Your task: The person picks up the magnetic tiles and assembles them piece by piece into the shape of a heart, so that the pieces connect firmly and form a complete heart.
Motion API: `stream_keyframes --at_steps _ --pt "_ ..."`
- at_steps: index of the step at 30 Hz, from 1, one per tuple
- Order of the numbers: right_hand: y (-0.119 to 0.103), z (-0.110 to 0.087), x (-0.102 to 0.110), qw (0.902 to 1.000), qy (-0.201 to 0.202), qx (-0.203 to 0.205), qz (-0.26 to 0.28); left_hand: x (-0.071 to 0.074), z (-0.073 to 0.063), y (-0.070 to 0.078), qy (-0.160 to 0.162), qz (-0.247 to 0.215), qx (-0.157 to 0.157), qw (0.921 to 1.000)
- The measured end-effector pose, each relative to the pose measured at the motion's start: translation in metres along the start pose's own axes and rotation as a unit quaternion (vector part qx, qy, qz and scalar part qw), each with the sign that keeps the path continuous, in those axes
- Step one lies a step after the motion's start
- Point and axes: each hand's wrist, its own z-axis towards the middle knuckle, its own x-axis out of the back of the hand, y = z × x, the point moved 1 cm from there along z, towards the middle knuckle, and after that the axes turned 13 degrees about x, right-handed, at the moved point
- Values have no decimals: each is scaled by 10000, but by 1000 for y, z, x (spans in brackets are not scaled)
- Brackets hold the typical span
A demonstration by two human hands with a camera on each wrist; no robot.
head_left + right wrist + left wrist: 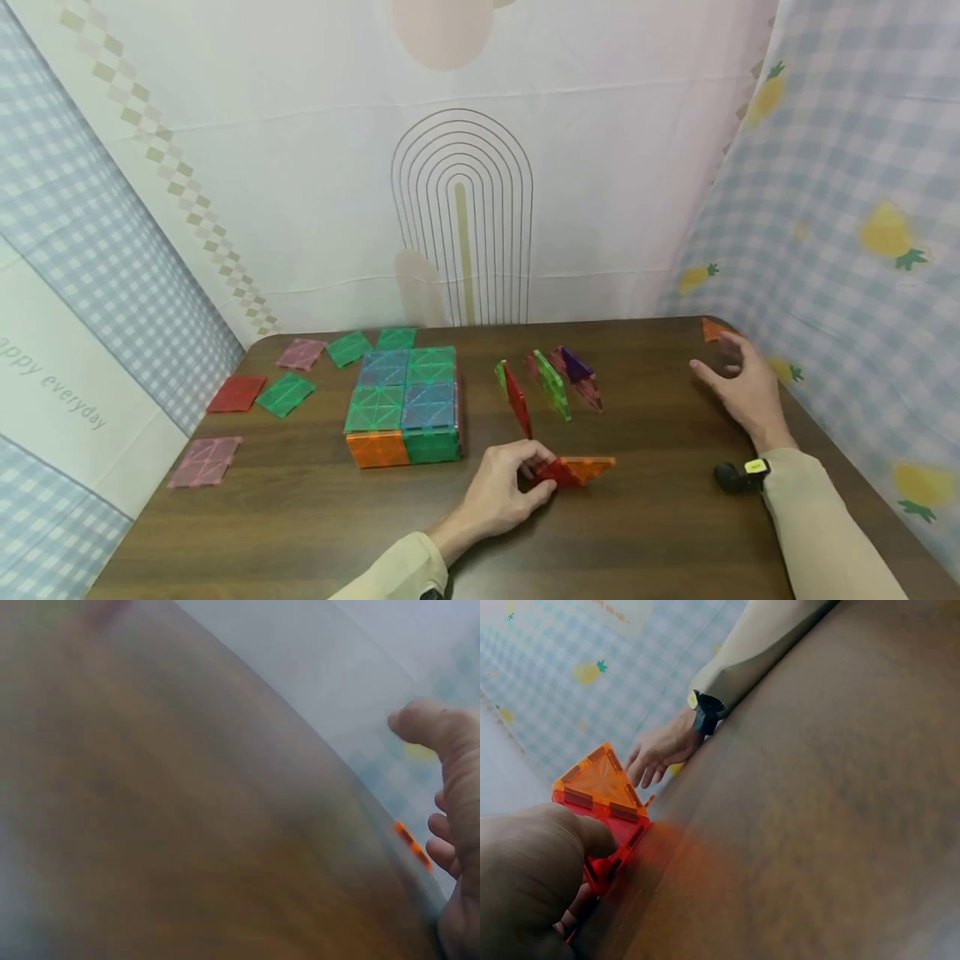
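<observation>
My left hand (498, 492) pinches a translucent red triangular magnetic tile (564, 475) between thumb and fingers, low over the table. Joined to the red tile's edge is an orange triangular tile (592, 467); the left wrist view shows the orange tile (598, 782) standing above the red one. At the far right corner, my right hand (746, 393) hovers with fingers loosely bent and apart, holding nothing. Close by its fingertips lies another orange tile (712, 330), partly hidden by the hand. In the right wrist view that orange tile (412, 845) shows edge-on beyond the fingers.
A box of green, blue and orange tiles (405, 404) stands left of centre. Several loose tiles, including a red one (236, 393), lie further left. Upright and leaning tiles, red (516, 396), green (552, 385) and purple (576, 367), stand behind my left hand. Curtains enclose the table.
</observation>
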Motion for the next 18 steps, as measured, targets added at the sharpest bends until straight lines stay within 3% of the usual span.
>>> stream_keyframes --at_steps 9,18 --pt "26 15 9 9960 -714 -208 -488 0 1 0 48 56 -36 10000" --pt "34 19 8 9888 -1298 127 -731 -1 0 0 23 52 11 10000"
